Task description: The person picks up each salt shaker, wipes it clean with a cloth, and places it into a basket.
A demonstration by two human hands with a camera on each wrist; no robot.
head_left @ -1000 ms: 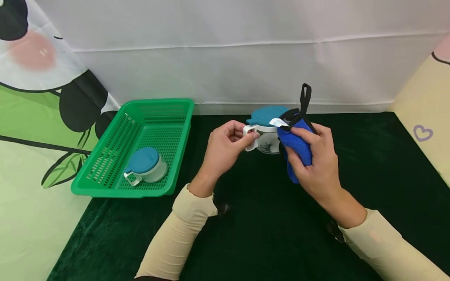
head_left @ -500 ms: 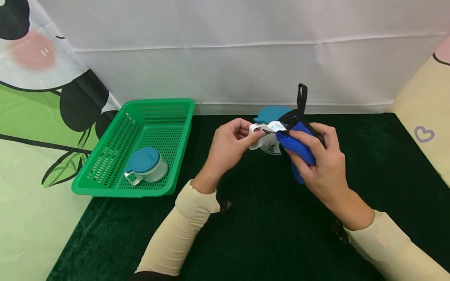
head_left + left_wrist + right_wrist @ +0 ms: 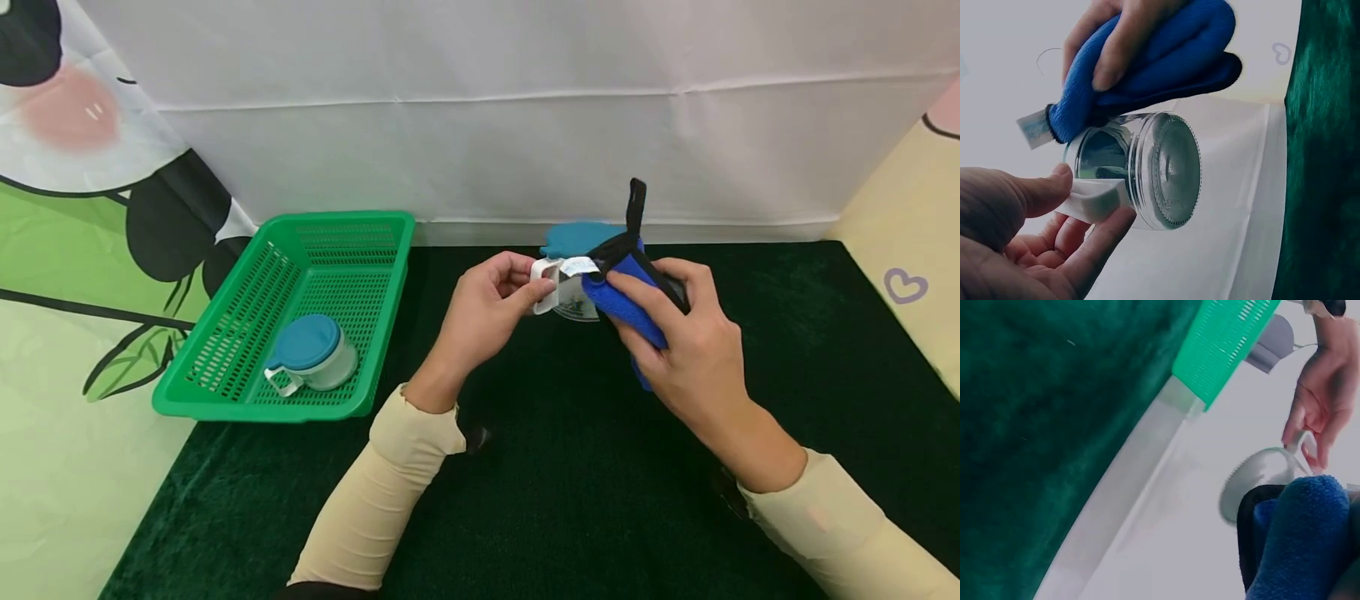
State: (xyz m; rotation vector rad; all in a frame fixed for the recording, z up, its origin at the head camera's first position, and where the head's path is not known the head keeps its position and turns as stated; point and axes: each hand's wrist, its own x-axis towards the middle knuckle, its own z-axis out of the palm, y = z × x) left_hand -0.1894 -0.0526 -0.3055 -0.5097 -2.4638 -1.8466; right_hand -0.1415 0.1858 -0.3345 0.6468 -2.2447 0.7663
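A glass jar (image 3: 1169, 169) with a blue lid (image 3: 577, 239) and a white handle (image 3: 547, 286) is held up above the table. My left hand (image 3: 489, 321) pinches the handle between thumb and fingers. In my right hand (image 3: 686, 342) is a folded blue cloth (image 3: 630, 304) with black edging, a black loop and a white tag. The cloth lies against the jar's right side and hides part of it. The left wrist view shows the jar's ribbed glass base, with the cloth along its side.
A green plastic basket (image 3: 382, 350) stands on the left of the dark green tabletop (image 3: 570, 492). A second jar (image 3: 333, 367) with a blue lid sits inside it. A white sheet (image 3: 480, 158) hangs behind the table.
The jar and left hand have shifted slightly right. My right hand has turned the cloth a little, and its loop and tag have moved left over the jar.
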